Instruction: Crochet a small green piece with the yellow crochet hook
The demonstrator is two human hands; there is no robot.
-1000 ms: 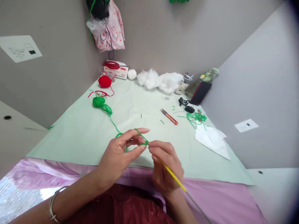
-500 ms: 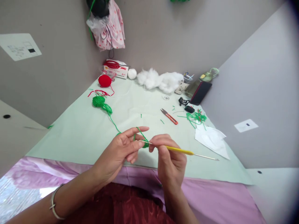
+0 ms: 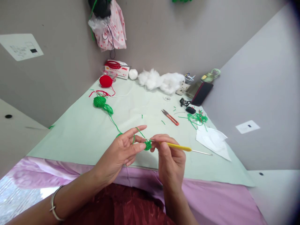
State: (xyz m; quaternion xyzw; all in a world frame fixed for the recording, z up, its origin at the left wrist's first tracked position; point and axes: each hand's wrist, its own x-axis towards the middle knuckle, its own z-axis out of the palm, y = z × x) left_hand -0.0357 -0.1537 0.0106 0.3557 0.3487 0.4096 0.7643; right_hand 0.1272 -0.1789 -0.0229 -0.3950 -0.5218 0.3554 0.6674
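Observation:
Between thumb and fingers, my left hand (image 3: 125,146) pinches a small green crochet piece (image 3: 147,145). A green working strand (image 3: 141,132) runs over its raised index finger and back to the ball of green yarn (image 3: 99,101) at the left. My right hand (image 3: 172,156) is closed around the yellow handle of a crochet hook (image 3: 179,147). The hook's thin metal tip lies at the top of the green piece, near the strand; whether it is inside a stitch I cannot tell. Its other metal end points out to the right.
Beyond my hands lie orange thread snips (image 3: 170,117) and green scraps. Along the back stand red yarn (image 3: 106,81), a box (image 3: 119,71), white stuffing (image 3: 160,82) and a pen cup (image 3: 184,86). At right are a phone (image 3: 202,93), tangled yarn (image 3: 197,118) and white paper (image 3: 212,139).
The hook has shifted slightly left, and its tip now sits higher over the green piece. More of the piece shows beside my left thumb. My left index finger has moved slightly left.

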